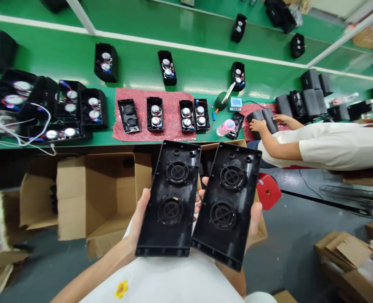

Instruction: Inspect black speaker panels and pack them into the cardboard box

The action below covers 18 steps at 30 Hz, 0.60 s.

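Note:
In my left hand (140, 212) is a black plastic speaker cover (186, 191), its inner side with two round grilles turned up. My right hand (254, 219) grips a second, matching speaker cover (238, 195), tilted a little to the right. The two covers are side by side over my lap, their lower corners close together; I cannot tell whether they touch. Most of my fingers are hidden beneath them. Beyond, on pink bubble wrap (174, 99), lie another cover (129, 115) and several open speaker housings (155, 114) with silver drivers.
Open cardboard boxes (109, 193) stand below the bench edge at left. A co-worker's hands (259, 125) hold dark speakers at the right. More housings (93, 109) and white cables (16, 130) crowd the left of the green bench (132, 69). A pink bottle (226, 127) stands near the bench edge.

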Each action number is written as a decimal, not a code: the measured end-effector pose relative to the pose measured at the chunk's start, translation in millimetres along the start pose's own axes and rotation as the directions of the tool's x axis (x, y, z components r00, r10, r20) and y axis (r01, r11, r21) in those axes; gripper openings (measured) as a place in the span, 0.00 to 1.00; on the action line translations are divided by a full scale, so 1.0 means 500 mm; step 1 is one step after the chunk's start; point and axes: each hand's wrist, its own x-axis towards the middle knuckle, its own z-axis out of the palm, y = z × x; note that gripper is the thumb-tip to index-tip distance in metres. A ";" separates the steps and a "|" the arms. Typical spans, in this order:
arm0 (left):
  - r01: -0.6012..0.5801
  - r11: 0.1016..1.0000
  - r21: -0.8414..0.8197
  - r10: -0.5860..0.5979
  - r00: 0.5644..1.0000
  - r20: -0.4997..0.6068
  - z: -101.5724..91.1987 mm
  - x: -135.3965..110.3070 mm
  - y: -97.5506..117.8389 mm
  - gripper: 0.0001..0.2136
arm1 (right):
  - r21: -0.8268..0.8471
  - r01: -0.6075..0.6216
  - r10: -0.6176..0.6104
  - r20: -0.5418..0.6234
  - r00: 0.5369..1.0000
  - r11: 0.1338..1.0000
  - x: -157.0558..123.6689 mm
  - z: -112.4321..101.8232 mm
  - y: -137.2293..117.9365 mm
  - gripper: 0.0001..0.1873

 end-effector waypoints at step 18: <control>0.015 0.977 -0.211 -0.007 0.999 0.035 0.012 0.032 0.016 0.43 | 0.082 -0.055 0.073 -0.234 0.970 0.995 0.009 0.041 -0.009 0.51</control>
